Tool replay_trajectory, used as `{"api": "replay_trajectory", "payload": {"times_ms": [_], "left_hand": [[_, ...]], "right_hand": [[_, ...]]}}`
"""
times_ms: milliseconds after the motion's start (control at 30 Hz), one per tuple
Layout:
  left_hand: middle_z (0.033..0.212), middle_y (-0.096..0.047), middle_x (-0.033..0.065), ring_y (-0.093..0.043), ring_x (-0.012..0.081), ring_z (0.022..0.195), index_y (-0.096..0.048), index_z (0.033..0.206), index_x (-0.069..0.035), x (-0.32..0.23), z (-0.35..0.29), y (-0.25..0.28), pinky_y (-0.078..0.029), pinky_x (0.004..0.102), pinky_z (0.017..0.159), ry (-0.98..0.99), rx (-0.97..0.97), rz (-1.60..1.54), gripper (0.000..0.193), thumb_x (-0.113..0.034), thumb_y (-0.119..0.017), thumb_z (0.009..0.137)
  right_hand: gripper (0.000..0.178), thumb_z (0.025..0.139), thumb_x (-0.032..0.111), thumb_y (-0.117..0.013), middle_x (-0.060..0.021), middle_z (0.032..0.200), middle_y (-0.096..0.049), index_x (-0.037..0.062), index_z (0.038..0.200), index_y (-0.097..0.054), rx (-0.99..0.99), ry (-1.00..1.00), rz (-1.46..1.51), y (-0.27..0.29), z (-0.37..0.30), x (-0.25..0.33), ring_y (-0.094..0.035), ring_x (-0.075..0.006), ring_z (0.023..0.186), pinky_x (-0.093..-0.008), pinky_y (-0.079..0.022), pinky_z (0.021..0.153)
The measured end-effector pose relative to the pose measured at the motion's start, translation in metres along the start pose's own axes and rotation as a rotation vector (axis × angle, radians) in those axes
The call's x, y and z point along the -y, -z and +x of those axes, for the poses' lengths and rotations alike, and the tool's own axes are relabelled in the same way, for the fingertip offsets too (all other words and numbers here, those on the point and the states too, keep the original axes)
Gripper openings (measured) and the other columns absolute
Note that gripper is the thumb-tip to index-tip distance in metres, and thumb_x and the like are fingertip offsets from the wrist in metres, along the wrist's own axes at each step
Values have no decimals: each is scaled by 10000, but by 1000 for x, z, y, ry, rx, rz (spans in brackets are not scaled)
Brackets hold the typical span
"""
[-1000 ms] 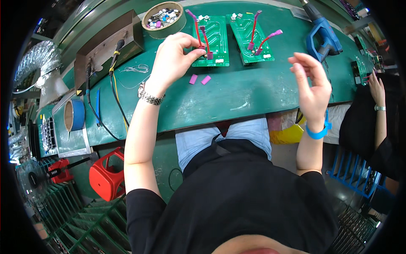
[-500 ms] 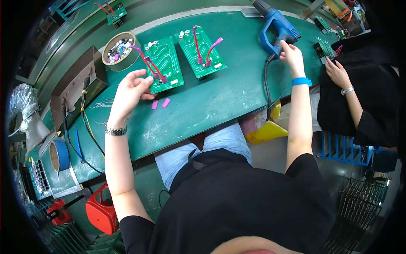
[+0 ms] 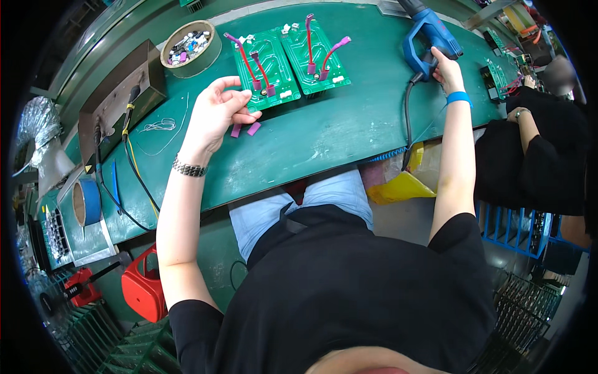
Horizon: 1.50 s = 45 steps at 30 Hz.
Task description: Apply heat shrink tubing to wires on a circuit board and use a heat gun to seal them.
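My left hand (image 3: 225, 111) is closed on the near left corner of a green circuit board (image 3: 280, 75), thumb and fingers at its edge. This board carries upright red leads with purple sleeves. A similar circuit board (image 3: 333, 65) stands close along its right side. Just below my left fingers lie two small purple sleeve pieces (image 3: 253, 128). On the right, my right hand (image 3: 448, 73) has its fingers curled at the handle of a blue heat gun (image 3: 434, 34), which rests on the bench. Part of that grip is hidden behind the fingers.
A round tub (image 3: 210, 61) of small parts and a brown metal box (image 3: 149, 75) with corded tools stand at the left. Blue tape (image 3: 90, 202) lies nearer. The heat gun's cord (image 3: 408, 118) drops over the bench edge. At right, a co-worker's hand (image 3: 518, 114) is near other boards.
The left circuit board has shifted right and the gap to its neighbour has narrowed. My right fingers have curled more around the heat gun's handle. The whole view has shifted slightly.
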<state>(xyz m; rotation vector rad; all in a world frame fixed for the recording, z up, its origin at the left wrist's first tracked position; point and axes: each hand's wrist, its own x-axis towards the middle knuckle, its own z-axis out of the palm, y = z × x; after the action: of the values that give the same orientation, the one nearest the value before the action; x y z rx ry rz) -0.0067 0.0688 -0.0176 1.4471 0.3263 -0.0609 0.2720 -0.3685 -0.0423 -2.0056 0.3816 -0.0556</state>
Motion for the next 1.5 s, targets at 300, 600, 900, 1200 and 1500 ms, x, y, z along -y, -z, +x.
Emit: {"api": "replay_trajectory", "payload": {"times_ms": [300,600,900,1200,1500], "left_hand": [[875,-589,96,-679,174,684,-392,1275,86,-6,41,-39,-593,264,671,-21,-14,-41,468,-48,-630,895],[856,-597,91,-692,195,714,-428,1255,79,-13,76,-57,-586,254,657,-26,-2,-20,447,-63,-643,889],[927,-622,111,-680,173,736,-432,1269,84,-15,58,-29,-586,236,671,-36,-60,76,443,-82,-625,906],[993,-627,70,-629,143,836,-630,1167,-91,-30,68,-19,-505,299,774,-621,-114,776,414,-306,-707,822],[930,-614,16,-589,99,790,-675,1090,-88,-27,67,-27,-499,268,747,-555,-156,919,301,-239,-723,834]], "right_hand": [[432,798,325,-755,-53,901,-637,60,1096,-587,123,-28,329,0,22,4,-638,-163,717,-311,-538,618],[357,826,69,-704,-152,853,-641,-19,1112,-510,304,83,860,8,4,17,-647,-220,647,-341,-576,582],[241,863,98,-657,-122,883,-665,-43,1044,-583,142,344,523,70,-137,46,-649,-183,740,-291,-526,640],[228,872,68,-597,-121,958,-623,-54,1060,-557,296,432,205,135,-237,44,-596,-156,745,-273,-467,609],[308,834,63,-634,-115,913,-598,-64,1092,-526,348,407,110,135,-295,64,-565,-140,684,-271,-461,597]]}}
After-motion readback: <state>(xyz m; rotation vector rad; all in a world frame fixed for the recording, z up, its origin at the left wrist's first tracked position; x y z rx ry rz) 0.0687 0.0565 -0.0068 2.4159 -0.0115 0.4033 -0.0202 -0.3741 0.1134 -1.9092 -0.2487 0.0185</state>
